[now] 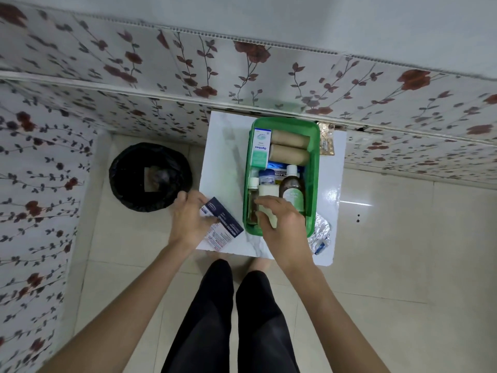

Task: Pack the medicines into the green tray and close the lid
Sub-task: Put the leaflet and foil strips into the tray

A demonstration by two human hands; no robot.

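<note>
While the left hand (pixel 189 219) grips a dark blue and white medicine box (pixel 222 223), fingers curled round its near-left end, the box sits tilted over the front-left corner of the white table (pixel 223 146), just left of the green tray (pixel 313 157). Can't tell if the box touches the tabletop.

Right hand (pixel 282 224) is over the near end of the tray, fingers narrow and bent down onto a white container (pixel 269 191) lying inside. Fingertips (pixel 259 201) touch it; full grasp or just contact, can't tell.

Tray contents relative to the right fingers:
- small clear bottle with white cap (pixel 252 184), just left of the fingertips, against the tray's left wall
- brown bottle with white cap and green label (pixel 291 185), just right of the fingers
- blue-and-white item (pixel 266 176) just beyond the white container, label unreadable
- blue packet (pixel 279 166) further out, mostly covered
- two tan rolls (pixel 290 148) side by side at the far end
- green-white "Optibex" carton (pixel 260 148) far left, lying along the wall beside the rolls

Tray is open; no lid on it.

Outside the tray: gold blister strip (pixel 326 142) off its far-right corner, silver blister strips (pixel 320 232) off its near-right corner, just right of the right wrist. Both on the table.

Black bin (pixel 149 176) on the floor beyond the left fingers, apart from the table. Floral wall panels (pixel 107 63) behind. Person's legs in black (pixel 228 319) below the table edge.
</note>
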